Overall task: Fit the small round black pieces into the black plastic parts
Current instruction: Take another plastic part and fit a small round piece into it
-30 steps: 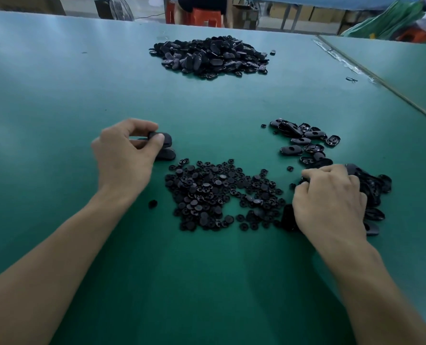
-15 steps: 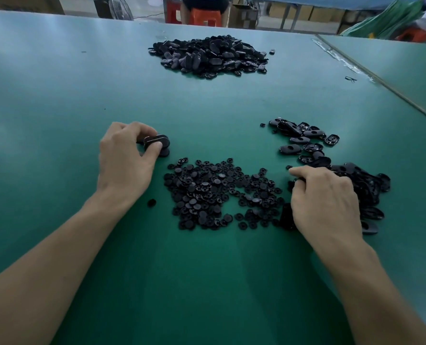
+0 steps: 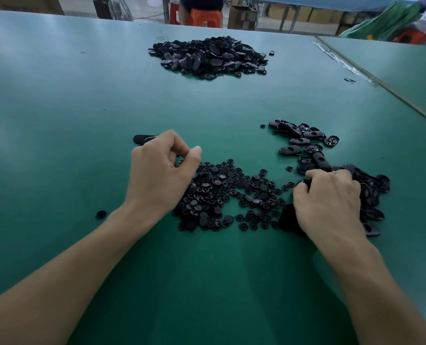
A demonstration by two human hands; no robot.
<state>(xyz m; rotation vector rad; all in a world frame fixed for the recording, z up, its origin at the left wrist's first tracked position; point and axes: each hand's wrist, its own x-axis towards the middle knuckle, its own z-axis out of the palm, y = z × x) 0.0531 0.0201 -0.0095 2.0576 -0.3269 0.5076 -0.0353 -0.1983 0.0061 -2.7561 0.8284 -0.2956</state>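
Two hands work on the green table (image 3: 57, 120). The small round black pieces (image 3: 232, 192), too many to count, lie in one loose heap between the hands, and one stray round piece (image 3: 100, 214) lies left of it. The black oval plastic parts form three groups: a far heap (image 3: 207, 56), a scattered group (image 3: 304, 143) and a near pile (image 3: 373, 190). One single part (image 3: 142, 139) lies behind the left hand (image 3: 162, 173), whose curled fingers and thumb nearly meet over the heap's edge; I cannot tell whether they hold anything. The right hand (image 3: 328, 202) curls round a held part (image 3: 287, 219) beside the near pile.
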